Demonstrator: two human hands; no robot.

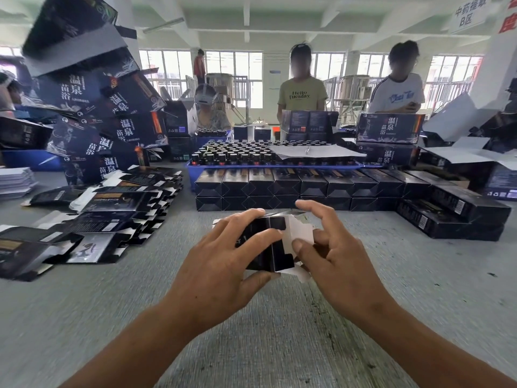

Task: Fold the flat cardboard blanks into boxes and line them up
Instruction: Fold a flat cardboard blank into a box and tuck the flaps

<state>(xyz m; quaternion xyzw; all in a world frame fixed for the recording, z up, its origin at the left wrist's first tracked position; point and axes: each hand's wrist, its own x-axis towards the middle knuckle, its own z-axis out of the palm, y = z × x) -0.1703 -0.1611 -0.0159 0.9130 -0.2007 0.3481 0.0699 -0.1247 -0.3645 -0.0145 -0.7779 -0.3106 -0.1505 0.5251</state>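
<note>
Head view. Surface: a grey, rough-textured table point(279, 331), set in a bright hall with a white beamed ceiling and barred windows along the far wall.

Item in work: one small dark box point(270, 245), partly folded, held above the table between both hands. Its long axis is seen to run away from the viewer, tilted a little leftward; the open end, with white flaps point(300, 236) spread, is turned to the right.

Left hand point(223, 264): fingers curled over the top of the box, thumb pressed under its near edge. Right hand point(333, 256): thumb laid on a white flap, index finger raised and extended above the box, remaining fingers curled beside the flaps.

Beyond the fingertips: a two-tier row of folded boxes point(302, 189) is lined up, close behind the raised index finger. Behind that, a blue tray of bottles point(251, 158). Left of the left fingers, well apart: flat blanks point(112, 214) in loose heaps, backed by a leaning pile of larger printed cartons point(106, 107). Three persons are seen across the table.
</note>
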